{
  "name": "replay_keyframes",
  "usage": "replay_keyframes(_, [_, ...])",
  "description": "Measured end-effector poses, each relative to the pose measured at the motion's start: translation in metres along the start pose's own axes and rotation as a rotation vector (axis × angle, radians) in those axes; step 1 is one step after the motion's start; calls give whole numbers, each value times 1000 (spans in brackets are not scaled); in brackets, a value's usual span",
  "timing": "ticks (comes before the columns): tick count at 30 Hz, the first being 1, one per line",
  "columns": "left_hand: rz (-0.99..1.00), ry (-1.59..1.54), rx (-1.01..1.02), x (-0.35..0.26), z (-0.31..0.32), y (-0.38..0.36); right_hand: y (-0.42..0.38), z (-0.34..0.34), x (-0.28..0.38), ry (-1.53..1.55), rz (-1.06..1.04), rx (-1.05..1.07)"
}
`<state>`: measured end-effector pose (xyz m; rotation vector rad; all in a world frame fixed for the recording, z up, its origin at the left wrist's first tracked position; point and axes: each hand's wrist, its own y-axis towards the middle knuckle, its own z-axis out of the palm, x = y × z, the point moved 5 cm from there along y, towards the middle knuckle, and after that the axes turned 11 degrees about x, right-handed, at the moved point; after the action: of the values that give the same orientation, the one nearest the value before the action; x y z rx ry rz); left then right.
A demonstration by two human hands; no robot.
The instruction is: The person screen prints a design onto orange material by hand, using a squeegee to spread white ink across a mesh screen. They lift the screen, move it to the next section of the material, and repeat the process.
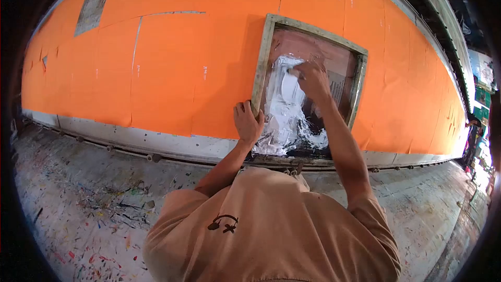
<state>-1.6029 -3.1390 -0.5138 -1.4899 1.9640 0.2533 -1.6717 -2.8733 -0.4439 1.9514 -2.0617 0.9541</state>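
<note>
A wooden-bordered screen printing frame (262, 62) lies on the orange sheet in front of me. Thick white paste (284, 107) is smeared over its left and lower inside, above a brownish mesh (292, 40). My left hand (248, 122) grips the frame's lower left side, thumb and fingers around the wooden bar. Over the upper part of the paste, my right hand (314, 80) is closed. A small dark tip shows by its fingers, but most of what it holds is hidden, so its kind cannot be told.
Orange sheets (167, 68) cover the long table, with a pale table edge (214, 145) and a rail along the near side. The grey floor (104, 219) is spattered with paint. Another long table edge (438, 5) runs along the upper right.
</note>
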Motion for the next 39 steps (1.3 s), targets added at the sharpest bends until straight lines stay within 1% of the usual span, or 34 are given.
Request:
replay_keyframes(2, [-12, -6, 26, -1, 2, -2, 3, 14, 9, -206, -66, -372])
replay_keyframes(3, [-29, -10, 39, 0, 2, 2, -12, 35, 16, -280, 22, -428])
replay_keyframes(4, [-25, -9, 33, -1, -1, 4, -24, 52, 20, -262, 42, -288])
replay_keyframes(5, [-49, 16, 34, -2, -3, 3, -41, 58, 37, -285, 8, -299])
replay_keyframes(7, [-64, 32, 25, -6, -5, 4, -73, 67, 51, -160, -7, -274])
replay_keyframes(9, [-71, -58, 43, -4, -6, 4, -85, 64, 43, -196, -57, -76])
replay_keyframes(11, [-74, -62, 57, -1, -4, 5, -72, 52, 18, -227, -8, 129])
replay_keyframes(12, [-81, -67, 76, 2, -2, 3, -58, 37, 10, -97, 122, 183])
replay_keyframes(13, [-72, -54, 64, 5, 0, 2, -42, 20, 7, 67, 76, 143])
replay_keyframes(14, [-75, -108, 38, 8, 4, 1, -25, 8, 6, 138, 46, 68])
replay_keyframes(15, [-80, -165, 15, 8, 6, 0, -16, 11, 4, 144, 37, 54])
replay_keyframes(16, [-135, -156, 56, -2, -4, -1, -13, 9, 7, 1, -5, -160])
replay_keyframes(17, [-126, -148, 46, -12, -15, -2, -13, 8, 12, -144, -45, -376])
replay_keyframes(18, [-192, -184, 98, -15, -19, -1, -26, 25, 25, -293, 141, -280])
replay_keyframes(19, [-256, -219, 146, -16, -22, 2, -39, 59, 23, -386, 160, -289])
replay_keyframes(20, [-241, -207, 130, -19, -27, 5, -64, 76, 28, -259, 8, -377])
replay_keyframes(21, [-247, -260, 101, -22, -29, 5, -94, 71, 45, -197, -3, -337])
replay_keyframes(22, [-251, -316, 74, -26, -30, 5, -120, 66, 53, -158, -61, -384])
replay_keyframes(23, [-234, -312, 67, -28, -28, 5, -142, 65, 42, -171, -3, -252])
replay_keyframes(24, [-119, -271, 11, -27, -28, 6, -166, 50, 35, -53, 23, -365])
replay_keyframes(25, [-2, -231, -44, -31, -30, 6, -189, 37, 15, -108, 120, -440])
replay_keyframes(26, [78, -279, -84, -40, -35, 3, -215, 21, -13, -162, 222, -514])
replay_keyframes(27, [96, -279, -81, -43, -32, 3, -234, 47, -88, 397, 197, -616])
replay_keyframes(28, [9, -370, -23, -40, -21, 4, -270, 67, -148, 706, 392, -707])
replay_keyframes(29, [-80, -457, 35, -42, -8, 5, -291, 66, -195, 949, 498, -831])
replay_keyframes(30, [-92, -451, -11, -66, 10, 8, -313, 66, -239, 1200, 608, -947])
replay_keyframes(31, [-84, -446, -3, -88, 36, 15, -333, 51, -278, 1154, 609, -875])
replay_keyframes(32, [-64, -378, -10, -109, 66, 21, -349, 36, -311, 1102, 610, -797])
replay_keyframes(33, [-42, -313, -21, -135, 91, 22, -357, 14, -335, 1098, 610, -803])
replay_keyframes(35, [-32, -256, -41, -173, 126, 16, -369, -33, -363, 846, 645, -728])
replay_keyframes(36, [-43, -228, -38, -180, 152, 10, -387, -41, -371, 853, 656, -732])
replay_keyframes(37, [-53, -200, -37, -202, 151, 3, -397, -48, -374, 883, 607, -749])
replay_keyframes(38, [-86, -310, 24, -218, 151, -11, -405, -56, -377, 907, 554, -767])
replay_keyframes(39, [-88, -312, 33, -222, 160, -15, -412, -56, -377, 904, 563, -766])
